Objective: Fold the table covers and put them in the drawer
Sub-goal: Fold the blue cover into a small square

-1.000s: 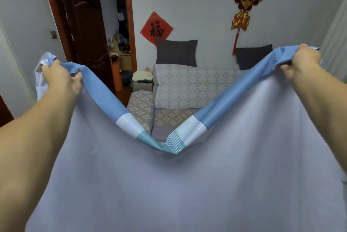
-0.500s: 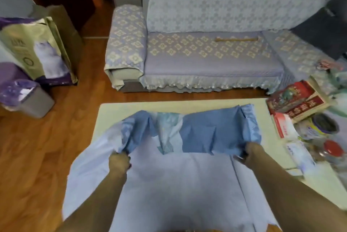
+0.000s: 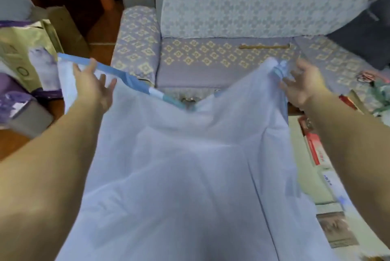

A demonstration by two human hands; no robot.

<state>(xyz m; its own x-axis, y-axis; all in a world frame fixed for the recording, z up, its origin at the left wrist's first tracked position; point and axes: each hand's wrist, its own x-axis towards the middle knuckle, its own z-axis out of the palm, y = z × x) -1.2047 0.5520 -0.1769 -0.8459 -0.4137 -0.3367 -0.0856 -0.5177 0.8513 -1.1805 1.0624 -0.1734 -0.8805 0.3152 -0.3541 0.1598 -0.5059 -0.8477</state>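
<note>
Behind the raised cloth a patterned sofa (image 3: 211, 58) is seen on a wooden floor (image 3: 12, 142), with a cat-food bag (image 3: 25, 54) at the left and a cream table (image 3: 304, 168) crowded with red boxes (image 3: 314, 146) at the right.

On the left hand (image 3: 92, 83) the fingers (image 3: 107, 85) are spread and nearly straight; the blue border (image 3: 118, 75) of the table cover (image 3: 179, 176) is seen running behind the thumb, so a grip there cannot be confirmed. On the right hand (image 3: 304, 83) the fingers are loosely extended beside the bunched far corner of the cover, and whether that corner is pinched cannot be told, the frame being blurred.

Half a second earlier the cover was lying on the table with its blue edge folded over and both hands closed on it. Now it has been lifted and swung forward, the hands parted wider and the fingers relaxed. This is judged to be a shake or a throw to flatten the cloth, so the first fold is not yet settled. No drawer is in view.
</note>
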